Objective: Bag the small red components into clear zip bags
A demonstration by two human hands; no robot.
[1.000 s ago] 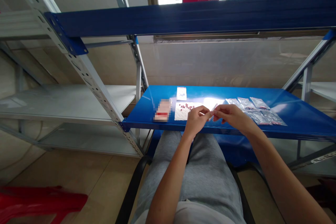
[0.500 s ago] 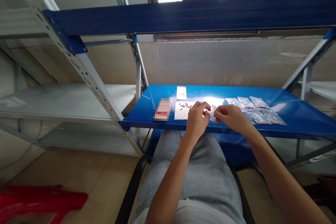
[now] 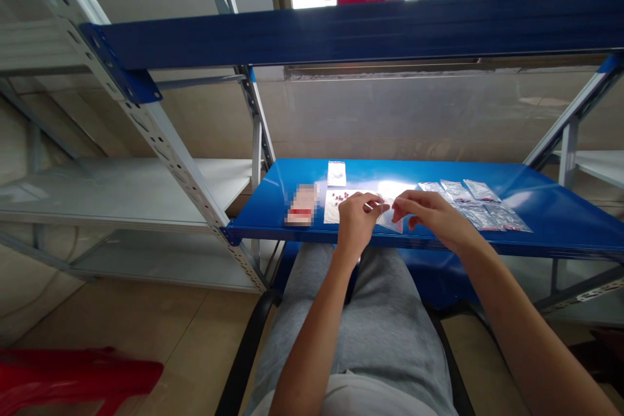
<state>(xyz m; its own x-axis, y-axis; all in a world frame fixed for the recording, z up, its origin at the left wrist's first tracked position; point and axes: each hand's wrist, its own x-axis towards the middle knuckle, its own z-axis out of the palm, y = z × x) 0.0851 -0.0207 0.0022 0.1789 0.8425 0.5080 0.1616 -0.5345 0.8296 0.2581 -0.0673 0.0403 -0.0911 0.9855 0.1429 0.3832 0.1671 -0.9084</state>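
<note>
My left hand (image 3: 358, 221) and my right hand (image 3: 431, 214) meet above the blue steel shelf (image 3: 560, 224). A small transparent plastic bag (image 3: 391, 220) hangs between them, pinched at its upper edge by my left fingers, with my right fingertips on its other corner. Just left of my left hand lies a white sheet (image 3: 334, 211) bearing small red beads (image 3: 340, 196). Several transparent bags with red contents (image 3: 480, 208) lie to the right of my right hand. A pixelated, blurred packet (image 3: 302, 205) lies further left, and a small white packet (image 3: 336, 173) lies at the back.
An overhead blue shelf beam (image 3: 341, 32) crosses the view above my hands. Grey metal uprights (image 3: 180, 169) stand at the left beside lower pale shelves. My grey-clad legs (image 3: 370, 331) lie below the shelf, between black chair arms. A red plastic object (image 3: 73, 374) rests on the tiled floor.
My hands have drawn slightly apart and lowered. The small bag now shows more fully between them, hanging below my fingers. The head view has shifted very slightly.
</note>
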